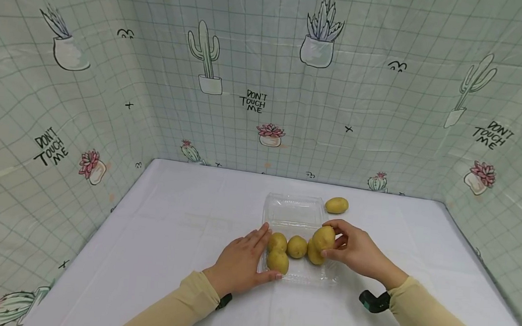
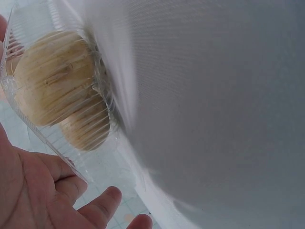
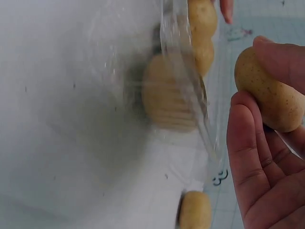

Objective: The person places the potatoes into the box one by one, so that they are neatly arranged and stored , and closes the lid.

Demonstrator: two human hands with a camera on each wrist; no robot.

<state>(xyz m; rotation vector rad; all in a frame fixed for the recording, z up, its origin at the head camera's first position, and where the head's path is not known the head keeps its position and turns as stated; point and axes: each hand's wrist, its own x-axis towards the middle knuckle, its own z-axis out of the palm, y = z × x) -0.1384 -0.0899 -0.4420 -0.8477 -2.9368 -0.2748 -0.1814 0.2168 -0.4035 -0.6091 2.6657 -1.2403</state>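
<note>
A clear plastic clamshell box [image 1: 300, 277] lies with its lid folded back on the table, several yellow potatoes inside. Two potatoes, one of them the front-left potato [image 1: 278, 262], sit together at the left end. Another potato [image 1: 297, 247] is in the middle. My right hand [image 1: 357, 250] pinches a potato [image 3: 267, 90] between thumb and fingers, above the right end of the box and a potato [image 1: 315, 253] there. Against the box's left side rests my left hand [image 1: 242, 260], fingers extended, thumb along the front edge. In the left wrist view, two potatoes [image 2: 55, 78] show through the ribbed wall.
One loose potato [image 1: 337, 205] lies on the white tabletop [image 1: 194, 209], behind the right hand and beside the lid [image 1: 294, 210]. A patterned cloth screen [image 1: 227, 120] rises along the back and both sides. Dark wrist gear [image 1: 374, 301] hangs below the right wrist.
</note>
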